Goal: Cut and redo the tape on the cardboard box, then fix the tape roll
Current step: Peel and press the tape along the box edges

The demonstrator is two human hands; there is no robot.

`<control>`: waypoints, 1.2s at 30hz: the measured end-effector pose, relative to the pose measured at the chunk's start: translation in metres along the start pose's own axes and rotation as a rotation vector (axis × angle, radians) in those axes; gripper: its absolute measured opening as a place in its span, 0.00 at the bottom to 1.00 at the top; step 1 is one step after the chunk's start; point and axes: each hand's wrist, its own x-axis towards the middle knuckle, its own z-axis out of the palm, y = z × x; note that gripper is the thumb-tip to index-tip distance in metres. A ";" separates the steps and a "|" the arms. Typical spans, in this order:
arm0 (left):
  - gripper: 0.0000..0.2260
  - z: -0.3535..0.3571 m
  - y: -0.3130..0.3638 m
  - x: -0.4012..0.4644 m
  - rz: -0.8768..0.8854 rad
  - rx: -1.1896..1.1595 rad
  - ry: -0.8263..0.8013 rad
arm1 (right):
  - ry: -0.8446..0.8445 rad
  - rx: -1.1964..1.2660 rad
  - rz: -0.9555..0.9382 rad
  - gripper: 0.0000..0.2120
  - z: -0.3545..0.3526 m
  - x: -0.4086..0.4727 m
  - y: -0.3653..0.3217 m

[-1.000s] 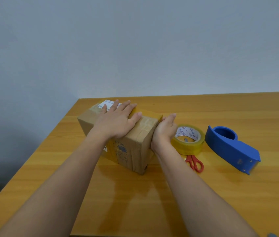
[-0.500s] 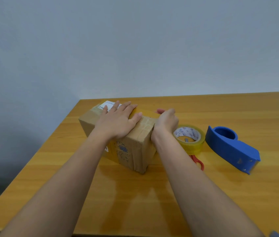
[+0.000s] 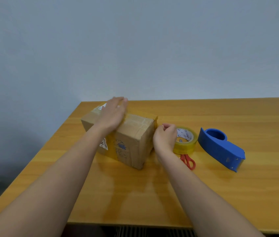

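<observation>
From my head view: the brown rectangular cardboard box (image 3: 131, 134), creased and banded with glossy yellow tape, is sitting on the smooth wooden table (image 3: 203, 194). My left hand (image 3: 113, 113) is lying flat on its top, fingers straight. My right hand (image 3: 165, 137) is hovering beside the box's right face, fingers loosely curled, gripping nothing. Just right, the round yellow tape roll (image 3: 185, 141) is lying flat.

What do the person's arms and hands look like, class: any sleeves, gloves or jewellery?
Both arms are bare up to the frame's edge, with no sleeves in view. The left hand and right hand wear no gloves, and no watch, ring or bracelet shows. The left fingers are blurred.
</observation>
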 end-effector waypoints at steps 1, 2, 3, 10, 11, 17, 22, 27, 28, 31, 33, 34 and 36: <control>0.23 -0.004 0.000 -0.002 -0.010 -0.094 0.080 | -0.024 -0.010 0.024 0.04 -0.005 0.001 -0.003; 0.21 -0.008 -0.001 -0.003 -0.029 -0.118 0.169 | -0.041 -0.018 0.039 0.03 -0.011 0.001 -0.006; 0.19 -0.011 -0.004 -0.003 -0.053 -0.094 0.261 | -0.061 -0.022 0.038 0.04 -0.016 0.001 -0.009; 0.22 -0.023 -0.031 -0.008 -0.388 0.025 0.355 | -0.468 0.007 0.130 0.17 -0.025 -0.011 -0.018; 0.22 -0.024 -0.034 -0.009 -0.388 0.020 0.362 | -0.478 -0.062 0.113 0.17 -0.024 -0.011 -0.015; 0.23 -0.033 -0.045 -0.011 -0.586 -0.313 0.476 | -0.375 -0.127 0.033 0.22 -0.034 -0.019 -0.026; 0.22 -0.030 -0.054 -0.012 -0.717 -0.721 0.381 | -0.383 -0.120 0.000 0.31 -0.032 -0.019 -0.044; 0.15 -0.032 -0.033 -0.002 -0.601 -0.711 0.292 | -0.437 -0.108 -0.109 0.21 -0.026 0.000 -0.066; 0.15 -0.031 -0.029 0.003 -0.576 -0.706 0.283 | -0.439 -0.098 -0.128 0.22 -0.025 0.007 -0.070; 0.14 -0.028 -0.020 0.021 -0.526 -0.720 0.289 | -0.399 -0.079 -0.161 0.22 -0.023 0.029 -0.081; 0.15 -0.022 -0.019 0.036 -0.488 -0.744 0.269 | -0.386 -0.085 -0.179 0.21 -0.023 0.047 -0.085; 0.15 -0.018 -0.018 0.043 -0.472 -0.750 0.253 | -0.388 -0.095 -0.182 0.19 -0.023 0.055 -0.086; 0.15 -0.011 -0.014 0.055 -0.429 -0.743 0.226 | -0.390 -0.099 -0.178 0.17 -0.022 0.073 -0.086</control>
